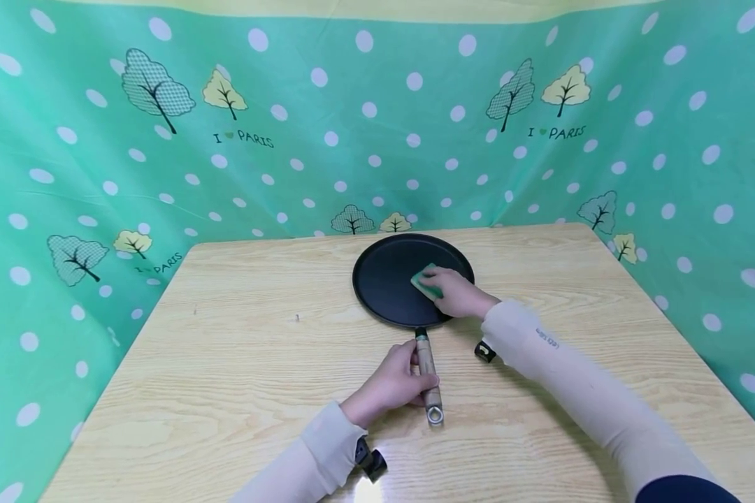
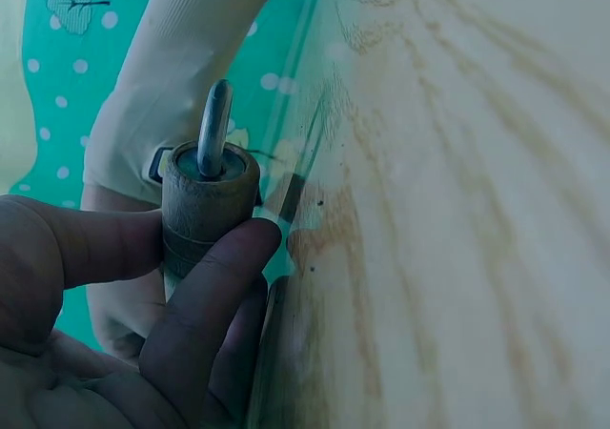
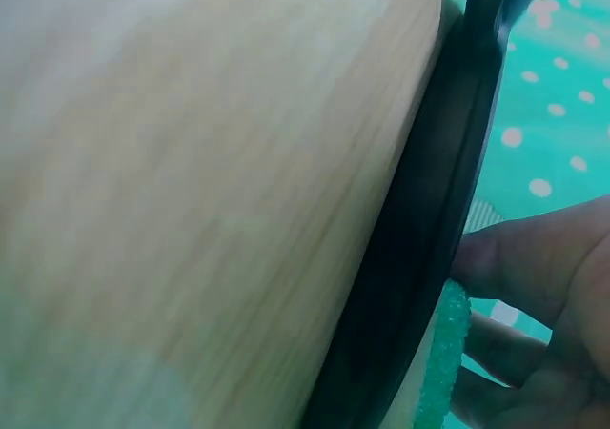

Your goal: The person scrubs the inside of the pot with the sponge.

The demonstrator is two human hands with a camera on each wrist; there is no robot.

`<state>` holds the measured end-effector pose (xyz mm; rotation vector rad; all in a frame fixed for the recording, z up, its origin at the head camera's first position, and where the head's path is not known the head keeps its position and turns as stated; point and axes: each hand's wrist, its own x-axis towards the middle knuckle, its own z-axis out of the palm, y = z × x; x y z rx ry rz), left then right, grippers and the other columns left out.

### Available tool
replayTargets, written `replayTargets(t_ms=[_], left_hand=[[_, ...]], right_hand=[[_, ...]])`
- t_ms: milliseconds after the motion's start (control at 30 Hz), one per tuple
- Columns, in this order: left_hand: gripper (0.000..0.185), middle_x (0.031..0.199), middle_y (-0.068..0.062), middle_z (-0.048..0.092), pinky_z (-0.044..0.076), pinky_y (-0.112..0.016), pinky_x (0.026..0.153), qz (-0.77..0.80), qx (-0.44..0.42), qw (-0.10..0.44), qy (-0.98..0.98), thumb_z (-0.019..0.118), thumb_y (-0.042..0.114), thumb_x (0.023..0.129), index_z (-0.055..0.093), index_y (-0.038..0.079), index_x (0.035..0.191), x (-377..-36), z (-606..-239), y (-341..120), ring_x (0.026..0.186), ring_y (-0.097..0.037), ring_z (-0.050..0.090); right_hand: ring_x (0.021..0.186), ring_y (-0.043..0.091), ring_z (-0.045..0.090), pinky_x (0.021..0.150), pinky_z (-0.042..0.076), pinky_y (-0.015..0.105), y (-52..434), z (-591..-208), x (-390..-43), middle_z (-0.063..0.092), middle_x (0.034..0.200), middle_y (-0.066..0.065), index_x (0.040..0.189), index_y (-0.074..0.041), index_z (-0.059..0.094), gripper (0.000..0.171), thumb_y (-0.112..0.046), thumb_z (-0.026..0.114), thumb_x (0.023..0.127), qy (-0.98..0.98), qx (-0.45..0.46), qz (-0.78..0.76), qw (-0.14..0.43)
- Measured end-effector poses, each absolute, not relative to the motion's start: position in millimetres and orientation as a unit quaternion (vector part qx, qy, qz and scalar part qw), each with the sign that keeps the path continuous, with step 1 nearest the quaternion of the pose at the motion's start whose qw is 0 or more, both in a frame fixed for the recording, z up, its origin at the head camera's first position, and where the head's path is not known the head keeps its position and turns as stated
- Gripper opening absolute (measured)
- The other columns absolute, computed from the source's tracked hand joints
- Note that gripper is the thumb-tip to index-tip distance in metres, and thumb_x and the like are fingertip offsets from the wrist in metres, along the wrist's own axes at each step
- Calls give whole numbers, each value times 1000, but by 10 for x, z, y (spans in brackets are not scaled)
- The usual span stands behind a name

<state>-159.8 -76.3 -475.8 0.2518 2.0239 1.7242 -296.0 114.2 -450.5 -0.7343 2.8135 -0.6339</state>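
Note:
A round black flat pan [image 1: 390,279] lies on the wooden table, its wooden handle [image 1: 426,363] pointing toward me. My left hand [image 1: 398,377] grips that handle, thumb on one side and fingers on the other. In the left wrist view the handle's end with its metal hanging ring [image 2: 215,129] stands out between thumb and fingers. Over the right part of the pan, my right hand [image 1: 456,290] pinches a green sponge [image 1: 426,281] against the cooking surface. The right wrist view shows the sponge's rough edge [image 3: 443,353] under the fingertips, beside the pan's dark rim [image 3: 410,219].
The light wooden table [image 1: 239,363] stretches out on both sides of the pan. A green dotted curtain [image 1: 327,140] with tree prints hangs behind the table and along its sides. Small black wrist cameras [image 1: 371,462] sit below both sleeves.

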Motion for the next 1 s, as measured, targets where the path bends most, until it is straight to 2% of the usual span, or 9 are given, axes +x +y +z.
replayTargets(t_ms=[133, 467, 767, 1000], left_hand=[[60, 120, -21, 42, 70, -32, 63, 620, 86, 234, 744, 71, -5, 93, 43, -11, 147, -1603, -4763, -758, 81, -28, 68], [59, 119, -22, 43, 71, -33, 64, 628, 88, 230, 739, 70, -8, 92, 43, -12, 145, -1587, -4738, -751, 81, -29, 69], [62, 115, -21, 47, 70, -32, 63, 636, 98, 228, 731, 70, -8, 90, 40, -16, 144, -1583, -4748, -762, 78, -25, 67], [54, 109, -19, 51, 71, -34, 65, 650, 113, 227, 716, 70, -8, 89, 46, -16, 136, -1586, -4756, -780, 76, -21, 67]], right_hand=[[150, 49, 35, 124, 39, 62, 1063, -4494, -2898, 41, 161, 26, 151, 0, 53, 56, 6, 65, 96, 939, -260, -213, 78], [149, 47, 37, 123, 43, 57, 712, -4453, -2825, 47, 157, 25, 144, -2, 62, 52, 5, 69, 93, 923, -308, -212, 88], [145, 39, 46, 117, 53, 44, 422, -4395, -2870, 51, 154, 23, 144, -6, 63, 54, 8, 65, 92, 914, -334, -201, 112], [143, 38, 49, 116, 53, 41, 211, -4357, -2930, 54, 151, 22, 140, -9, 67, 42, -1, 66, 99, 916, -335, -192, 109]])
